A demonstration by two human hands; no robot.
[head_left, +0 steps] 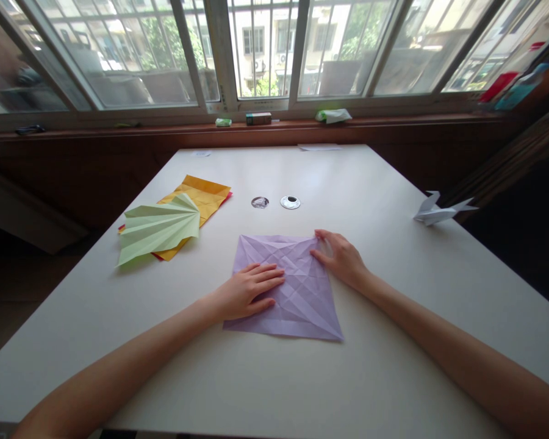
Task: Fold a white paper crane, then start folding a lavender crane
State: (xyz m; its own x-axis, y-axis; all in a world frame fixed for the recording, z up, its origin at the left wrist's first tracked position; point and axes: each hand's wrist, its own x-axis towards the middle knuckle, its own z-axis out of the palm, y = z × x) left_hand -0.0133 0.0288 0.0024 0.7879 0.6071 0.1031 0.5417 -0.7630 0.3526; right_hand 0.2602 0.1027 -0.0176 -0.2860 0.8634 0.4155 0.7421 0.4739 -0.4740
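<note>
Left hand [247,291] flat, fingers spread, pinning purple paper [297,305] near its left edge; right hand [341,256] fingertips pinch its upper right corner.

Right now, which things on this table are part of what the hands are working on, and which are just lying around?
In hand:
purple creased paper
left hand flat on it
right hand at its upper right corner

Lying about:
green pleated fan
orange sheets
white paper bird
two small round items
box on the windowsill
</note>
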